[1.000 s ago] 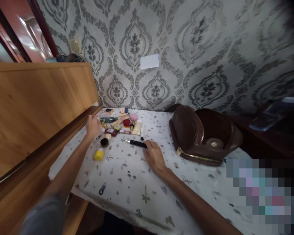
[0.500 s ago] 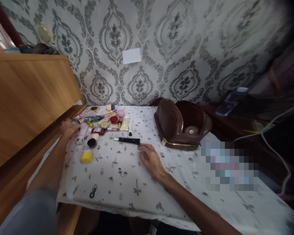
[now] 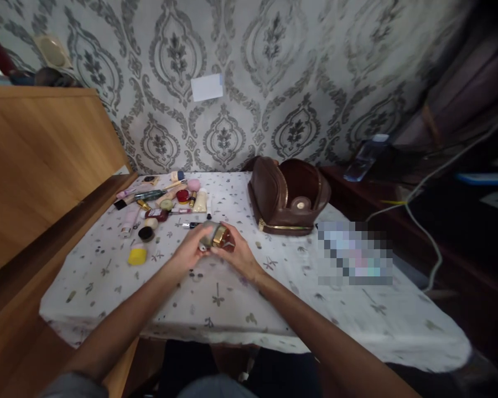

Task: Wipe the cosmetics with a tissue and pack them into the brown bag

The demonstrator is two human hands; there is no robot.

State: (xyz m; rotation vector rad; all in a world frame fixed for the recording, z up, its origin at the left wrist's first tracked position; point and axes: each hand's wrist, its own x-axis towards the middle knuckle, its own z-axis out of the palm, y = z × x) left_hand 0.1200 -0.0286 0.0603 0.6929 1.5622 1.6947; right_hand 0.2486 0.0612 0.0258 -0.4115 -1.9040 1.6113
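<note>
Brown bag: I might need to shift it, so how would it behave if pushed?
The bag would probably flex, since its open top looks slack and bent. It seems unlikely to roll, sitting upright on a broad base.

A home is suggested by the damask wallpaper (image 3: 271, 41) behind the cloth-covered table (image 3: 240, 301). On the table, cosmetics (image 3: 200, 202) and a brown bag (image 3: 267, 190) are laid out; a wooden panel (image 3: 50, 166) is seen to its left.

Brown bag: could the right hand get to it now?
Probably yes: only tablecloth shows between the right hand and the brown bag, whose top gapes open. The hand is busy, though, holding the gold-banded container with the left hand.
</note>
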